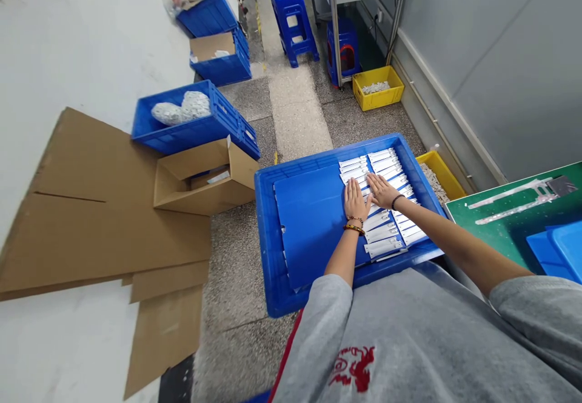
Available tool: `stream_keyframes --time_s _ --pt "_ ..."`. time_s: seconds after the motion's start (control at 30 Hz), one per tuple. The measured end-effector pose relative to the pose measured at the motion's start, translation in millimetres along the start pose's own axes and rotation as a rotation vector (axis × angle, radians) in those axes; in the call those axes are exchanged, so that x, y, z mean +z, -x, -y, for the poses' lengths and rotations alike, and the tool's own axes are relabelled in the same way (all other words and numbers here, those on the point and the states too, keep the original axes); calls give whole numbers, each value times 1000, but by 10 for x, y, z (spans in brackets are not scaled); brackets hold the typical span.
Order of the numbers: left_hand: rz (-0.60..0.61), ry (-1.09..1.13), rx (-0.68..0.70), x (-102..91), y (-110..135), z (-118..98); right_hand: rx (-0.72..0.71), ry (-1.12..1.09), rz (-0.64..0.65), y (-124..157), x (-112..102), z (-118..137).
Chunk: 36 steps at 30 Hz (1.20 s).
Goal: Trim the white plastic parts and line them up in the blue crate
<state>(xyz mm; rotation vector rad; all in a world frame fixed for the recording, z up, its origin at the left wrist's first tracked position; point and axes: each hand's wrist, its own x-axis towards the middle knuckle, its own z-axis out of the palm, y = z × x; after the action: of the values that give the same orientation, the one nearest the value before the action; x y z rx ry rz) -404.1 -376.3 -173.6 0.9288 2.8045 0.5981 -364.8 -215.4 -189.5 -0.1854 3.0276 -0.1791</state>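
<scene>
Blue plastic sheet (309, 221) just left of your fingers (353, 187). Your left hand (356, 202) lies flat, fingers together on white labelled strips (382, 233) in the blue crate (268, 251). Your right hand (381, 191) lies flat too, pinching nothing, strips beneath hidden.

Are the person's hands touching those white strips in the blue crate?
Touching. The head view shows the left hand and the right hand lying flat on the white strips, with no gap showing.
</scene>
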Motion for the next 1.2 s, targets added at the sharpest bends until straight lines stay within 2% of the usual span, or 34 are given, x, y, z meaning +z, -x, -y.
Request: stream_keyframes --time_s 0.37,0.6,0.9,1.2 --pt "-16 -3 2 -12 4 -1 33 3 29 -142 40 -21" --pt "-23 -17 11 -25 6 0 68 21 46 -222 -103 26" --pt "-43 -16 11 13 7 23 47 35 83 -357 -238 73" --pt "-61 -14 16 75 -12 57 26 53 88 -392 -182 100"
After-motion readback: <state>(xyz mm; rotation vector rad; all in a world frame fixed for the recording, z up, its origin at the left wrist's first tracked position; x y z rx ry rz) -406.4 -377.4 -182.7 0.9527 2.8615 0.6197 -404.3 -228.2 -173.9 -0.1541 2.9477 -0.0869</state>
